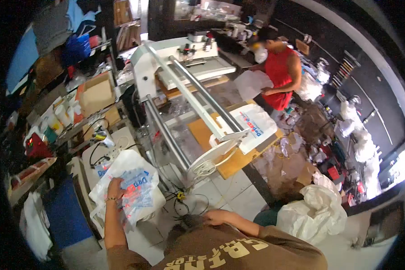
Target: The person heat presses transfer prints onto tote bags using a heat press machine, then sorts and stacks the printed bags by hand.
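At the left, my left hand (115,189) lies palm down with its fingers apart on a white plastic bag (141,180) with blue and red print. The bag rests on top of others on a pale surface. My right hand (216,217) is bent in close to the front of my brown shirt (238,247), its fingers curled beside a dark shape (192,220). What those fingers hold, if anything, is hidden.
A large white machine (141,67) with metal rails stands ahead. Another printed bag (256,121) lies on its wooden board (229,168). Behind it a person in red (281,72) handles a whitish sheet (253,84). A crumpled white sack (312,211) sits at right.
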`<state>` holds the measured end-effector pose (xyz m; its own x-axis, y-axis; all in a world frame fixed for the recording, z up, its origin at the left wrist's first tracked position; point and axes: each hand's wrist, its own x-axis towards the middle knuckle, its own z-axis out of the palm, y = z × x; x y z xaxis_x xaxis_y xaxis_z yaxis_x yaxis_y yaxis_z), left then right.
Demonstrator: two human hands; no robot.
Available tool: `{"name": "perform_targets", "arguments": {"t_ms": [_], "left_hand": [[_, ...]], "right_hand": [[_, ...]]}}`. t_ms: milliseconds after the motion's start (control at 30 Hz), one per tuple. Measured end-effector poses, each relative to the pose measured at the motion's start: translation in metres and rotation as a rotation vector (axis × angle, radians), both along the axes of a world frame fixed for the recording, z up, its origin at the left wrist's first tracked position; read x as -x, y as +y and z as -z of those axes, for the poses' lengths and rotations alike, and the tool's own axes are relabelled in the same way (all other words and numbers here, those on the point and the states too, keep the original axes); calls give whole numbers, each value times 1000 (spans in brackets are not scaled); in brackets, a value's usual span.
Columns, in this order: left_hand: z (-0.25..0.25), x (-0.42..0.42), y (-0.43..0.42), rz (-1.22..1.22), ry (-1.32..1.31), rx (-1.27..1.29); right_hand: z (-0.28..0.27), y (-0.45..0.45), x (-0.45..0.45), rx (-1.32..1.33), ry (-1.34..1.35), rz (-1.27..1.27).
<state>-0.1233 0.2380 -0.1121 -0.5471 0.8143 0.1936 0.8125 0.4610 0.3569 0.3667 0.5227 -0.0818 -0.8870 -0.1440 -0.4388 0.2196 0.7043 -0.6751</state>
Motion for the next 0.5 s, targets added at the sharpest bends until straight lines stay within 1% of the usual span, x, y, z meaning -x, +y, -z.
{"name": "perform_targets", "arguments": {"t_ms": [33, 67, 100, 133, 167, 200, 233, 267, 300, 333, 367, 400, 433, 500], "left_hand": [[-4, -5, -1, -154, -76, -74], [16, 13, -7, -137, -26, -62], [-17, -11, 0, -125, -28, -276], [-29, -7, 15, -450, -202, 202], [-55, -27, 13, -315, -43, 19], [-61, -28, 15, -382, -173, -102], [-42, -12, 8, -210, 86, -45], [-19, 0, 5, -196, 90, -91], [-55, -18, 12, -223, 84, 18], [-71, -28, 20, -258, 95, 71], [-77, -33, 19, -284, 79, -14], [-87, -41, 20, -328, 64, -29], [-113, -55, 22, -343, 14, -53], [-139, -74, 20, -373, -99, -144]], "right_hand": [[17, -3, 7, -52, 45, -16], [17, -3, 15, -14, 36, -80], [12, 5, 31, 16, 18, -120], [7, 9, 51, 49, -1, -175], [-4, 9, 65, 71, -11, -166], [-20, 7, 74, 87, -23, -152], [-28, 0, 80, 117, -39, -239], [-36, -3, 88, 109, -1, -204], [-45, -6, 96, 97, 42, -158], [-56, -5, 103, 110, 38, -214], [-65, -11, 110, 162, 23, -197], [-71, -19, 118, 214, 4, -174], [-75, -25, 127, 227, 3, -218], [-80, -41, 141, 152, -44, -213]]}}
